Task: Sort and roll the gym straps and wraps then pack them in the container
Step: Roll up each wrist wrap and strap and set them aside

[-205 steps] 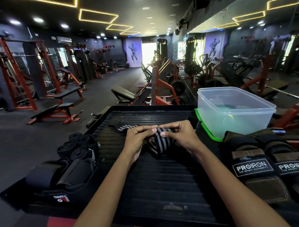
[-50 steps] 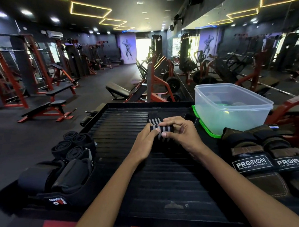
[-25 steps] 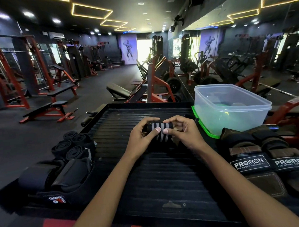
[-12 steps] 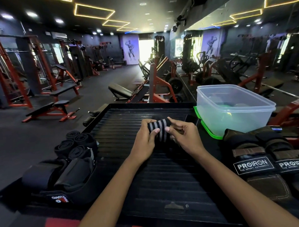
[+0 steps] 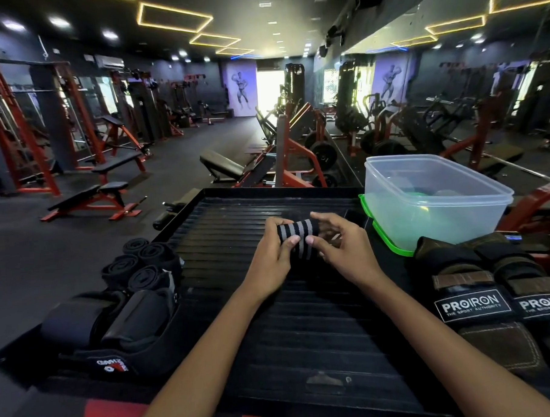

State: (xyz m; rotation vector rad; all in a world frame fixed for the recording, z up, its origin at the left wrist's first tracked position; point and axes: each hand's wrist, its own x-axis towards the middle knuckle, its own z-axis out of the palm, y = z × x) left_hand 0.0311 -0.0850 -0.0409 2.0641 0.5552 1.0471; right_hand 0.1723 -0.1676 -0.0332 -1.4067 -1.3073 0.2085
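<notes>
left hand (image 5: 271, 255), right hand (image 5: 341, 249) grip striped wrap (image 5: 295, 235) | gloves (image 5: 479, 291): "PROIRON"

Only two arms of the person show, entering from the 6 o'clock edge and narrowing toward the centre. Both forearms are bare from the frame's edge to the wrist: no sleeve, cuff, watch, band or glove covers them. The left forearm (image 5: 210, 346) comes in from about 7 o'clock, the right forearm (image 5: 430, 324) from about 5 o'clock. The left hand (image 5: 271, 259) is bare, with no ring visible on the fingers that show; its thumbnail is short, pale and unpainted. The right hand (image 5: 348, 249) is likewise bare and ringless where visible, its thumbnail short and plain too. The wide lens makes the arms look long and slender.
</notes>
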